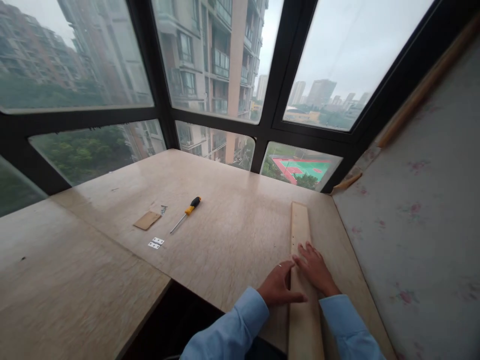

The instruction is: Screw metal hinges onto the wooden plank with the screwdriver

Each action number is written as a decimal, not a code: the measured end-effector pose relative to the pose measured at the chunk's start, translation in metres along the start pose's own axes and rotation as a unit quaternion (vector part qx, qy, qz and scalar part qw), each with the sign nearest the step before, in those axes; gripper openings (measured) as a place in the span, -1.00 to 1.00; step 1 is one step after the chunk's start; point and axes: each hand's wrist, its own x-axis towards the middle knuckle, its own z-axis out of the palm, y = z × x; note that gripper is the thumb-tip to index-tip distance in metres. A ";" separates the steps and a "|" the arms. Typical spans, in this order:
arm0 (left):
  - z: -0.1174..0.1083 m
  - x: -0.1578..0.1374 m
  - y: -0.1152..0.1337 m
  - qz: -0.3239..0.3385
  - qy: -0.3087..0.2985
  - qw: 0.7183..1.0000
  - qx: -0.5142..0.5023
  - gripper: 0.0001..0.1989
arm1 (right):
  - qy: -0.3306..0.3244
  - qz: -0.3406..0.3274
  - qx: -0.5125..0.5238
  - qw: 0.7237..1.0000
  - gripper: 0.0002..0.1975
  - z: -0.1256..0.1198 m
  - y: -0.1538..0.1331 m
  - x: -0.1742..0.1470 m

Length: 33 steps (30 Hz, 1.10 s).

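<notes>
A long pale wooden board (300, 225) lies on the stone-look counter, running away from me, with a few small dark holes near its left edge. My right hand (315, 270) rests on the board with its fingers spread. My left hand (277, 287) is at the board's left edge, its thumb stretched out over the top and apart from the fingers. A small shiny bit, perhaps a ring, shows on a left finger. Farther left lie a yellow-and-black screwdriver (187, 212), a white metal hinge (156, 243), a brown card piece (147, 220) and several screws (163, 210).
The counter (232, 215) has an inner corner at the front, with a dark gap (180, 315) below. Dark-framed windows (262, 135) border the far side. On the right stands a wall with flowered paper (412, 240). A tiny item (114, 189) lies far left.
</notes>
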 end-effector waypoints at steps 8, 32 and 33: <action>-0.091 -0.050 -0.010 -0.024 0.154 0.988 0.007 -0.62 | -0.075 -0.025 -0.103 0.992 -0.60 -0.023 -0.006 0.014; -0.287 -0.173 -0.057 -0.271 0.479 0.739 0.388 -0.68 | -0.160 -0.235 0.005 0.959 -0.48 -0.001 -0.269 0.152; -0.287 -0.173 -0.059 -0.268 0.484 0.738 0.385 -0.69 | -0.157 -0.262 0.016 0.952 -0.45 0.003 -0.288 0.156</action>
